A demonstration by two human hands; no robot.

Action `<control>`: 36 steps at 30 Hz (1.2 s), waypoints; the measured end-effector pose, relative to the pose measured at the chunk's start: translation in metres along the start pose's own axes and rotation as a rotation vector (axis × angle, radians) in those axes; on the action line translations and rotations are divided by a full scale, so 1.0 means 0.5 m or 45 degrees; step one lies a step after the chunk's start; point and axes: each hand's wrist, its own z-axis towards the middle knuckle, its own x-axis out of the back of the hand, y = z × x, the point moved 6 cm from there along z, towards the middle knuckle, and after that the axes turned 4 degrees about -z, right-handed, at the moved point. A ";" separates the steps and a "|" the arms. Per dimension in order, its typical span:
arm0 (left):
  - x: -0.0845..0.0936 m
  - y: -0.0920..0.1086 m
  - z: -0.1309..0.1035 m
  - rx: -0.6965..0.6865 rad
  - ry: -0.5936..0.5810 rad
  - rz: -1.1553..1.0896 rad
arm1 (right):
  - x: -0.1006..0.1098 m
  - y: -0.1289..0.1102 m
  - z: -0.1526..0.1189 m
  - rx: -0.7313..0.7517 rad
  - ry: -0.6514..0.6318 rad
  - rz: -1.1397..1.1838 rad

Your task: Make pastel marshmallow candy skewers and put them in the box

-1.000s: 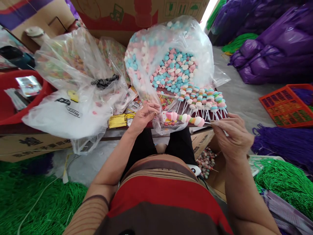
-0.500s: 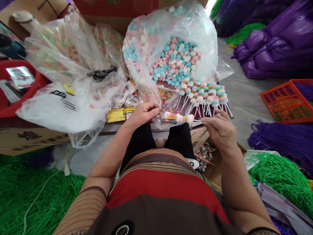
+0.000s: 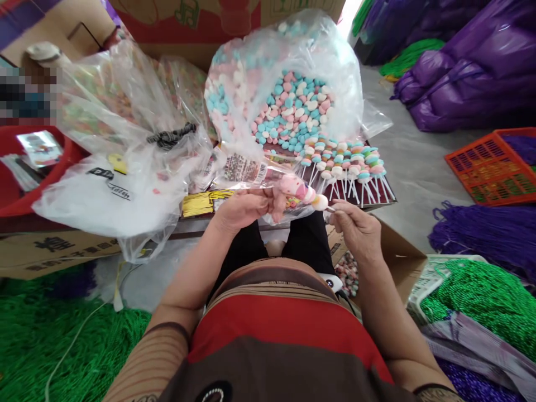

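My left hand (image 3: 250, 207) is closed on a clear printed plastic bag (image 3: 244, 167), with its fingers at the bag's lower side. My right hand (image 3: 355, 224) pinches the white stick of a marshmallow skewer (image 3: 320, 202). Most of that skewer lies inside the bag, behind a pink printed part; its pale end by the stick sticks out of the bag's mouth. Just beyond my right hand stand several more marshmallow skewers (image 3: 343, 159), bunched with their sticks toward me. An open bag of pink, blue and white marshmallows (image 3: 293, 109) sits behind them.
Yellow twist ties (image 3: 197, 205) lie left of my left hand, near a white plastic bag (image 3: 84, 187). A red tub (image 3: 71, 148) stands far left. On the right floor are an orange crate (image 3: 481, 173) and green cord (image 3: 489, 296). A cardboard box (image 3: 397, 245) stands below my right hand.
My right hand has moved left with the skewer, which is now mostly inside the bag. The printed bag has come up over the table in my left hand.
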 end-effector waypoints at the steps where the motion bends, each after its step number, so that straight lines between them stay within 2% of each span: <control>1: -0.005 0.003 0.006 -0.051 0.074 -0.003 | -0.005 -0.004 -0.002 0.005 0.007 0.005; 4: -0.011 0.012 0.030 -0.212 0.330 -0.024 | -0.029 -0.014 -0.005 -0.062 0.008 0.033; 7: -0.008 0.013 0.059 -0.290 0.487 -0.023 | -0.074 -0.021 0.003 -0.191 0.052 0.150; 10: 0.005 0.018 0.071 -0.302 0.559 0.073 | -0.134 -0.023 0.021 -0.292 0.110 0.415; 12: 0.017 0.034 0.063 -0.300 0.576 0.227 | -0.175 -0.020 0.035 -0.355 0.088 0.648; 16: 0.032 0.099 0.028 -0.405 0.579 0.434 | -0.232 -0.016 0.051 -0.439 -0.046 0.984; 19: 0.028 0.146 0.019 -0.592 0.617 0.232 | -0.247 -0.020 0.051 -0.446 -0.100 1.008; 21: 0.017 0.151 0.029 -0.656 0.604 0.037 | -0.253 -0.025 0.048 -0.435 -0.109 0.979; 24: -0.002 0.115 0.053 -0.665 0.614 -0.103 | -0.263 -0.035 0.045 -0.436 -0.109 0.933; 28: -0.004 0.027 0.064 -0.572 0.749 -0.022 | -0.278 -0.050 0.046 -0.459 -0.071 0.914; 30: 0.001 0.003 0.059 -0.543 0.763 -0.009 | -0.283 -0.059 0.050 -0.456 -0.082 0.939; 33: 0.012 0.025 0.047 -0.532 0.680 -0.021 | -0.279 -0.067 0.054 -0.490 -0.106 1.031; 36: 0.023 0.092 0.036 -0.576 0.529 -0.112 | -0.268 -0.071 0.053 -0.559 -0.204 1.155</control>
